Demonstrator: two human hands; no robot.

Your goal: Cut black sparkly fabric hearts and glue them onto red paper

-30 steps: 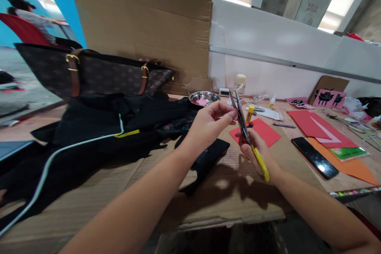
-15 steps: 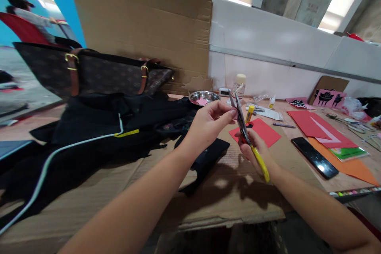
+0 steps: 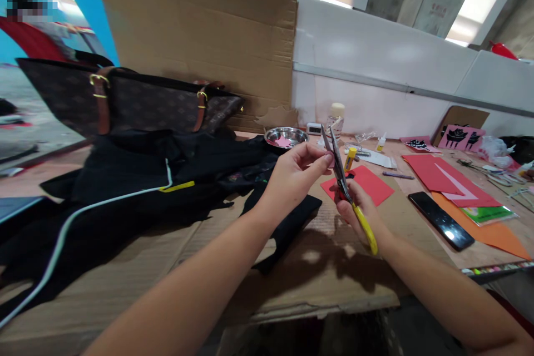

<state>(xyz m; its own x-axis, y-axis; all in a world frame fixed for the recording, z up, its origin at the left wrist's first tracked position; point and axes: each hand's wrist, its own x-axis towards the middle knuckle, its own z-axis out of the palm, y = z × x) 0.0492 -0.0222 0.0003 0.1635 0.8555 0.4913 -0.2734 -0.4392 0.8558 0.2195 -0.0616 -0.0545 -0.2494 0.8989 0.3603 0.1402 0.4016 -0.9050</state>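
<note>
My right hand [image 3: 356,206] grips a pair of scissors [image 3: 359,222] with yellow handles, blades pointing up and slightly apart. The fingers of my left hand [image 3: 302,169] are pinched together beside the blades, on a small pink paper piece [image 3: 331,161] that is mostly hidden by the fingertips. Beyond the scissors, a red paper sheet [image 3: 377,186] lies on the cardboard with a yellow glue stick [image 3: 350,159] at its far edge. A metal bowl [image 3: 301,136] holding pink paper stands behind my left hand.
Black cloth [image 3: 137,161] and a brown handbag [image 3: 154,103] occupy the left, crossed by a pale cable [image 3: 67,228]. At right lie a black phone [image 3: 441,221], red sheets [image 3: 429,173] and orange paper [image 3: 496,236]. A clear bottle [image 3: 336,114] stands by the white partition. The cardboard's front edge [image 3: 325,311] is near me.
My hands and the scissors have barely moved. The person in the far left background has shifted slightly.
</note>
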